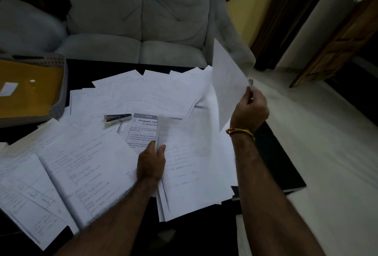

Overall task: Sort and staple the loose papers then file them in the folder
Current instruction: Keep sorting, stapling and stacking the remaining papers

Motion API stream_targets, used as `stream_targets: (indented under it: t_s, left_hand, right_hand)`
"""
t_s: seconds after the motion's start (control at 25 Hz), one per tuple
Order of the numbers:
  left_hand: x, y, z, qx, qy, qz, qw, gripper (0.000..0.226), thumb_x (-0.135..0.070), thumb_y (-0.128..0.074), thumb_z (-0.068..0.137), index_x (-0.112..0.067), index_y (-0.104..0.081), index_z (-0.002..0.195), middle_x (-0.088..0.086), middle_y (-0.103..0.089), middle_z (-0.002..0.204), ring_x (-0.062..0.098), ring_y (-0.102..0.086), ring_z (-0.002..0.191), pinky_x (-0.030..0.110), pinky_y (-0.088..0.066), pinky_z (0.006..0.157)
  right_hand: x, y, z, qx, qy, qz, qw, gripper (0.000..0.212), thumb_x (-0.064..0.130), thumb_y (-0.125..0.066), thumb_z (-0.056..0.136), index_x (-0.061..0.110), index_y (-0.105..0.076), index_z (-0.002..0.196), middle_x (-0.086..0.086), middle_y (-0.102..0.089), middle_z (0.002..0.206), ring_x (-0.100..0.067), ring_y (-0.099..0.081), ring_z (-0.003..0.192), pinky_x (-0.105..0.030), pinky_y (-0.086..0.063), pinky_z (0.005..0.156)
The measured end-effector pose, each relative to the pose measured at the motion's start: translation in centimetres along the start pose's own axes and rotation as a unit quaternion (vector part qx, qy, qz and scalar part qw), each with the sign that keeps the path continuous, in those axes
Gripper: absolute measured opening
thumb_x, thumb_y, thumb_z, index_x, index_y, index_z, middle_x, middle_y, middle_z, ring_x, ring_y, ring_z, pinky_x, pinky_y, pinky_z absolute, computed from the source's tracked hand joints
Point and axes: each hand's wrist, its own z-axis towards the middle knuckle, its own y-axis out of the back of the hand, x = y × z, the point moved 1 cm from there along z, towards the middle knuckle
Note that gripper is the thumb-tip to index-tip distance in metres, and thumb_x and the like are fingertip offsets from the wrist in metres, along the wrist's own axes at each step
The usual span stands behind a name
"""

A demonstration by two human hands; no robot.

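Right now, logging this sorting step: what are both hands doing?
Left hand: grips the edge of a stack of papers on the table.
Right hand: pinches a single sheet, lifted off the pile.

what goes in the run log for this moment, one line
phase: sorting | left hand: holds stack | right hand: lifts single sheet | stapler: untouched

Right hand [250,110] pinches a raised sheet [227,79]; left hand [151,162] grips a stack [190,165] above the table [274,163].
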Motion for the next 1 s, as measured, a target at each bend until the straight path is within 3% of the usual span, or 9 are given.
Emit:
stream_targets:
  t_s: [0.08,0.2,0.24,0.4,0.52,0.68,0.76,0.84,1.0]
  left_hand:
    - [0.1,1.1,1.1,-0.006,0.035,-0.069,0.997,0.027,-0.026,-0.063,0.091,-0.004,-0.066,0.106,0.016,-0.069,0.103,0.034,-0.063,0.098,0.028,-0.045,0.081]
    - [0.3,4.6,2.8,-0.059,0.092,-0.142,0.984,0.03,-0.024,-0.065,0.089,-0.003,-0.067,0.111,0.016,-0.069,0.109,0.033,-0.063,0.1,0.033,-0.048,0.087]
    - [0.7,6.0,3.3,-0.07,0.1,-0.155,0.98,0.03,-0.024,-0.064,0.09,-0.004,-0.067,0.112,0.016,-0.069,0.109,0.033,-0.064,0.1,0.034,-0.05,0.088]
    - [3.2,10.8,4.4,-0.1,0.133,-0.155,0.974,0.036,-0.024,-0.063,0.091,0.0,-0.062,0.117,0.02,-0.065,0.116,0.037,-0.062,0.105,0.039,-0.05,0.093]
    - [6.0,12.5,4.2,-0.115,0.151,-0.15,0.97,0.036,-0.025,-0.061,0.092,0.0,-0.061,0.118,0.019,-0.064,0.118,0.037,-0.059,0.11,0.04,-0.047,0.096]
    - [7.7,12.1,2.7,-0.133,0.17,-0.151,0.965,0.041,-0.032,-0.044,0.101,0.003,-0.061,0.113,0.023,-0.063,0.116,0.039,-0.056,0.11,0.037,-0.043,0.091]
    - [7.4,11.8,2.3,-0.14,0.187,-0.166,0.958,0.052,-0.042,-0.034,0.102,0.0,-0.06,0.113,0.021,-0.063,0.116,0.039,-0.055,0.11,0.038,-0.041,0.091]
    - [7.2,11.7,2.1,-0.135,0.183,-0.161,0.96,0.052,-0.049,-0.041,0.098,-0.005,-0.057,0.12,0.015,-0.063,0.121,0.036,-0.055,0.113,0.037,-0.042,0.094]
    - [7.0,12.1,2.1,-0.119,0.159,-0.106,0.974,0.051,-0.039,-0.063,0.089,-0.003,-0.054,0.125,0.015,-0.062,0.123,0.035,-0.056,0.115,0.036,-0.043,0.096]
  right_hand:
    - [3.4,1.0,1.6,-0.055,0.027,0.076,0.995,0.018,0.02,-0.062,0.094,0.004,-0.071,0.093,-0.004,-0.071,0.084,-0.011,-0.066,0.078,-0.019,-0.054,0.075]
    - [7.3,1.7,-0.3,-0.019,-0.078,0.133,0.988,0.019,0.019,-0.065,0.091,0.006,-0.064,0.077,0.009,-0.055,0.065,-0.002,-0.05,0.058,0.0,-0.037,0.059]
    - [7.6,1.5,-2.0,0.011,-0.119,0.126,0.985,0.02,0.016,-0.066,0.089,0.006,-0.062,0.073,0.007,-0.052,0.063,-0.006,-0.047,0.057,-0.001,-0.036,0.056]
    - [5.8,0.1,-11.4,0.184,-0.259,0.09,0.944,0.029,0.013,-0.066,0.085,0.007,-0.051,0.06,-0.005,-0.05,0.055,-0.024,-0.051,0.058,-0.029,-0.045,0.061]
    - [4.2,-0.6,-17.7,0.262,-0.338,0.048,0.903,0.026,0.017,-0.068,0.083,0.006,-0.057,0.061,-0.01,-0.061,0.061,-0.029,-0.062,0.062,-0.04,-0.056,0.065]
    - [3.0,-0.1,-21.3,0.34,-0.349,0.006,0.873,0.015,0.015,-0.066,0.084,0.0,-0.067,0.081,-0.017,-0.069,0.084,-0.033,-0.065,0.083,-0.027,-0.048,0.073]
    - [2.6,0.3,-21.7,0.368,-0.326,-0.008,0.871,0.013,0.013,-0.065,0.082,0.001,-0.068,0.086,-0.015,-0.068,0.084,-0.032,-0.064,0.085,-0.027,-0.044,0.071]
    - [2.3,0.3,-21.3,0.39,-0.337,-0.016,0.857,0.012,0.012,-0.064,0.08,0.003,-0.068,0.086,-0.011,-0.067,0.082,-0.031,-0.063,0.083,-0.027,-0.046,0.07]
    - [1.6,0.5,-20.4,0.445,-0.35,0.003,0.824,0.013,0.008,-0.06,0.075,0.007,-0.068,0.085,-0.008,-0.068,0.082,-0.027,-0.062,0.081,-0.026,-0.045,0.065]
